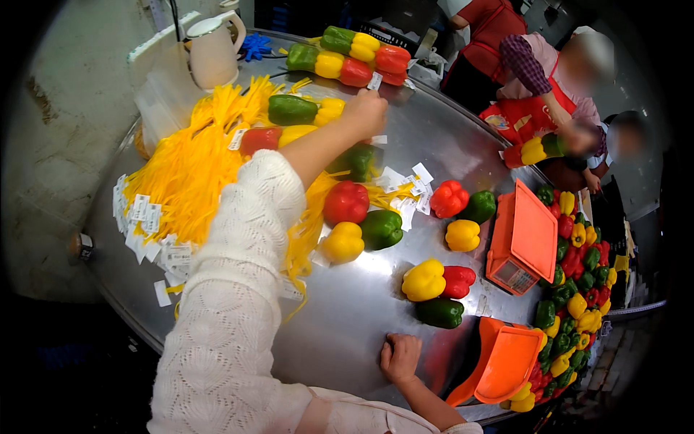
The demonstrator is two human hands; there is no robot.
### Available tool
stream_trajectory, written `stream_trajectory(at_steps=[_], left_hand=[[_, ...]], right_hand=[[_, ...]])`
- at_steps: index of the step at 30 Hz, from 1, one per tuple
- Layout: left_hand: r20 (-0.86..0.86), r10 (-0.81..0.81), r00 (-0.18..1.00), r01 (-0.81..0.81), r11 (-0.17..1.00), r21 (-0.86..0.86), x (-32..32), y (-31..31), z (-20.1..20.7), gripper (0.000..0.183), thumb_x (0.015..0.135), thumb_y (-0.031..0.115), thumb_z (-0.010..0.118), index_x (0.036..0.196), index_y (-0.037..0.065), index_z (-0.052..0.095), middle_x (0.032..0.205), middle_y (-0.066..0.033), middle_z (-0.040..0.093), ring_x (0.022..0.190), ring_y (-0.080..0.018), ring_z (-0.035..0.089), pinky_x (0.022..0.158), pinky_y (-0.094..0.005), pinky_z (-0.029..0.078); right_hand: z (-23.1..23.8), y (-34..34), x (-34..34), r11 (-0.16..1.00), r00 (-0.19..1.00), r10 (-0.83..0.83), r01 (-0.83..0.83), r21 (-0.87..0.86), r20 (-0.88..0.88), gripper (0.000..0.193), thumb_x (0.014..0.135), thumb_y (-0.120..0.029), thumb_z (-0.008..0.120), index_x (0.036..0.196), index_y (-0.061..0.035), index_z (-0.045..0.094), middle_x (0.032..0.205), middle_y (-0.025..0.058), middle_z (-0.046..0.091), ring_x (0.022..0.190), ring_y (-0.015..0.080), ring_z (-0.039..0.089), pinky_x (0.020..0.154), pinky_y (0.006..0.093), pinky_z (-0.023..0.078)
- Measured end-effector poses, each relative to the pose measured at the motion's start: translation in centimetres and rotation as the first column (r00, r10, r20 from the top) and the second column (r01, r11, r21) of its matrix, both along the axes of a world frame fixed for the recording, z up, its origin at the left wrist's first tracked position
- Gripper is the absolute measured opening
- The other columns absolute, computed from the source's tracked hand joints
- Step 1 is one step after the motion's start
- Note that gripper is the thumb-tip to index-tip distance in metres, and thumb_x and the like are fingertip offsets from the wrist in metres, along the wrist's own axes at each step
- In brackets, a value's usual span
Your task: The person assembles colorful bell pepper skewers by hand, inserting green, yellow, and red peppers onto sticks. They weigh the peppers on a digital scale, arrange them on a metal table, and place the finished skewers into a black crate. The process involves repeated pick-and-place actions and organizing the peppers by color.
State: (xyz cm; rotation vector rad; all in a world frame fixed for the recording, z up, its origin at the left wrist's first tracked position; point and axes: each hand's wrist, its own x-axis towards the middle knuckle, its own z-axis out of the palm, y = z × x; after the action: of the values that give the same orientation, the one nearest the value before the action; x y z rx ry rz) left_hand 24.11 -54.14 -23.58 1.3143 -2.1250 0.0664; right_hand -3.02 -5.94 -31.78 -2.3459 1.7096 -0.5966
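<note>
At the far side of the steel table, my left hand (pixel 366 114) is closed over the right end of a row of bell peppers, a green one (pixel 291 110) and a yellow one (pixel 330 111); its palm and any third pepper are hidden. A white tag (pixel 374 81) shows just beyond my knuckles. My right hand (pixel 401 357) rests near the table's close edge, fingers curled, nothing visible in it. Ahead of it lie a yellow pepper (pixel 423 280), a red pepper (pixel 458 282) and a green pepper (pixel 439 313). Another red (pixel 345 202), yellow (pixel 343 243) and green pepper (pixel 382 230) sit beside my left forearm.
Yellow netting strips (pixel 195 166) with white tags spread left of my arm. Packed pepper rows (pixel 347 58) lie at the back beside a pale jug (pixel 215 50). Two orange box-like devices (pixel 526 231) stand right, before a pepper heap (pixel 575 296). A co-worker (pixel 553 87) holds peppers.
</note>
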Motion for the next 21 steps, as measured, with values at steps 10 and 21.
stream_trajectory(at_steps=[10,21], left_hand=[[-0.01,0.179,0.984,-0.175,0.973,0.152,-3.0,-7.7,-1.5,0.044,0.082,0.021,0.072,0.123,0.008,0.059,0.138,-0.0215,0.046,0.12,-0.0429,0.053,0.098,-0.0518,0.049],[0.052,0.27,0.961,-0.275,0.952,0.135,-6.1,-14.7,1.6,0.088,0.084,0.04,0.077,0.156,0.02,0.03,0.164,-0.0165,0.018,0.148,-0.0383,0.024,0.112,-0.0553,0.035]], right_hand=[[0.2,-0.2,-0.1,0.998,0.999,-0.026,0.024,0.062,0.024,0.022,0.076,-0.008,0.066,0.098,-0.0097,0.062,0.087,0.0074,0.059,0.083,0.0291,0.056,0.076,0.0423,0.039],[0.5,-0.4,-0.4,0.994,0.999,-0.014,0.01,0.109,0.036,0.025,0.072,-0.01,0.071,0.096,-0.0132,0.064,0.087,0.0045,0.059,0.08,0.0264,0.055,0.073,0.0408,0.038]])
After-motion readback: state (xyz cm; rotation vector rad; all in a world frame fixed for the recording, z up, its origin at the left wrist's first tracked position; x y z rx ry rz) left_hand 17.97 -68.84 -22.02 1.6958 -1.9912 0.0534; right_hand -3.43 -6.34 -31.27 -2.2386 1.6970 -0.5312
